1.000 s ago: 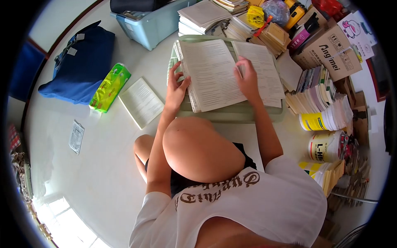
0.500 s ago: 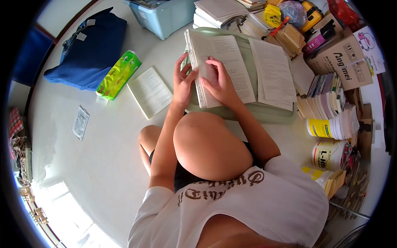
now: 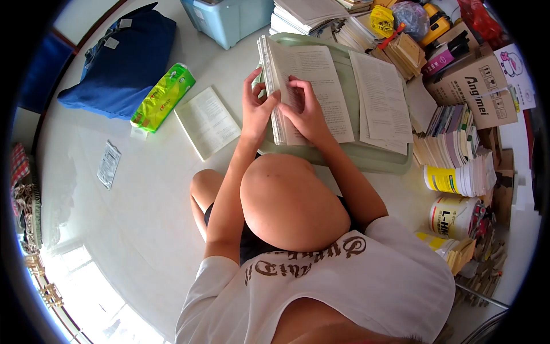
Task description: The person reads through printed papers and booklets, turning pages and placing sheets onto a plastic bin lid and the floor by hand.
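Observation:
A book (image 3: pixel 329 94) lies open on a pale green plastic lid (image 3: pixel 395 163), its left-hand pages raised in a thick, upright bundle. My left hand (image 3: pixel 258 109) wraps the outer side of that bundle, with its thumb over the top edge. On the inner side, my right hand (image 3: pixel 308 112) has its fingers bent against the page and its thumb pressed at the bundle's edge, close to the left thumb. Parts of the fingertips are hidden. Printed loose sheets (image 3: pixel 382 106) rest on the lid to the right of the book.
On the floor at left are a white printed booklet (image 3: pixel 207 123), a green tissue pack (image 3: pixel 163 98), a blue bag (image 3: pixel 126 63) and a silver packet (image 3: pixel 109 164). A blue bin (image 3: pixel 229 23) stands behind. Book stacks (image 3: pixel 450 135), a cardboard box (image 3: pixel 475 86) and buckets (image 3: pixel 452 217) line the right.
Both thumbs have drawn closer together at the edge of the raised pages. My right fingers are a little more bent. The whole view has shifted slightly.

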A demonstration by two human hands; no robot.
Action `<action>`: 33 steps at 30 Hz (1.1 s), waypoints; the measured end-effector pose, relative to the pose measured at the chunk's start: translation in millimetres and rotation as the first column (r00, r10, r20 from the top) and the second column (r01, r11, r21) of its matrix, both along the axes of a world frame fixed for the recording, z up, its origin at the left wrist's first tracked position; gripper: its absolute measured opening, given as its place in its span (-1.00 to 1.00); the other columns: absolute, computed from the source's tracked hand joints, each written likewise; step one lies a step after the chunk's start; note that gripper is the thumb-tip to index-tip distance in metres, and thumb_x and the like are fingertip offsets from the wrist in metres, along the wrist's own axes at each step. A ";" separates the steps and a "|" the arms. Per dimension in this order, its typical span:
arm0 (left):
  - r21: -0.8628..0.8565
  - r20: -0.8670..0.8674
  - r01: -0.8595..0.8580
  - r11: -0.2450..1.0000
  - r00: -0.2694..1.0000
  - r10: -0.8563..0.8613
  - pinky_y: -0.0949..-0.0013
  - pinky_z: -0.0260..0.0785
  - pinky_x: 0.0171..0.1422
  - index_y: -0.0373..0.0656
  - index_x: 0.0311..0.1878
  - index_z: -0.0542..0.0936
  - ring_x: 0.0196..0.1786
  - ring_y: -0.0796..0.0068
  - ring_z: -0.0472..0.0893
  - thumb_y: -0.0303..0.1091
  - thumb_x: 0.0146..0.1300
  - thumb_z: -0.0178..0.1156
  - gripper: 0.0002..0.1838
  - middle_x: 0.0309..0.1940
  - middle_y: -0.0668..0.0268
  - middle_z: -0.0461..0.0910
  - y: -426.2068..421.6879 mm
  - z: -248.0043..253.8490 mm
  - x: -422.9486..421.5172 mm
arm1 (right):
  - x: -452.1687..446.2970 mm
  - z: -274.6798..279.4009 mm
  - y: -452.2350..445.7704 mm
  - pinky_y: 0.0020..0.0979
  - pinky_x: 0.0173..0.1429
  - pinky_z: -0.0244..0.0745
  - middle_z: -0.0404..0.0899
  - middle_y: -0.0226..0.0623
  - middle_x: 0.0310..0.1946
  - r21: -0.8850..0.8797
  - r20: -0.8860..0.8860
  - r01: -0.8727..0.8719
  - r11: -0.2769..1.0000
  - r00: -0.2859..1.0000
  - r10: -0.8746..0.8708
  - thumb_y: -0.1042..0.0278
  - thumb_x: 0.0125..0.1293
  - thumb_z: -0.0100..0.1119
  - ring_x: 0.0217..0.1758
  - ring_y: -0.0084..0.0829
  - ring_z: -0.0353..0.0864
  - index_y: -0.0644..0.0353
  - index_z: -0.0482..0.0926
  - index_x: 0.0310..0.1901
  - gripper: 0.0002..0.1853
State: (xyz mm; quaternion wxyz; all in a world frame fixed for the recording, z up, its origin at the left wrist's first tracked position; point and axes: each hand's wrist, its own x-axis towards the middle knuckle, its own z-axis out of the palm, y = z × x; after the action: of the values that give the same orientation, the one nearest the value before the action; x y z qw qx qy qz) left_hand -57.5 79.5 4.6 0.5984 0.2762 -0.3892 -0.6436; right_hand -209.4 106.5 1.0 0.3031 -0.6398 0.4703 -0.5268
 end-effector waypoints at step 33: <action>0.048 0.141 -0.043 0.998 0.989 0.036 0.35 0.46 0.10 -0.05 0.54 0.28 0.01 0.45 0.57 -0.55 0.36 0.22 -0.30 -0.02 0.25 0.53 11.1 10.0 -0.6 | -296.1 149.0 51.3 -0.24 0.04 0.51 0.63 -0.15 -0.18 -0.342 -0.042 0.801 0.492 0.510 -0.859 0.40 0.35 0.23 -0.02 -0.24 0.65 0.23 0.43 -0.34 -0.82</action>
State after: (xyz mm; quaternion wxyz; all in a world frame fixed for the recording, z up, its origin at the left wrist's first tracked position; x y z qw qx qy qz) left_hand -58.1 90.6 14.6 0.5750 0.3436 -0.4083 -0.6201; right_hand -505.6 157.8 150.0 -0.1338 -0.4182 0.6702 -0.5983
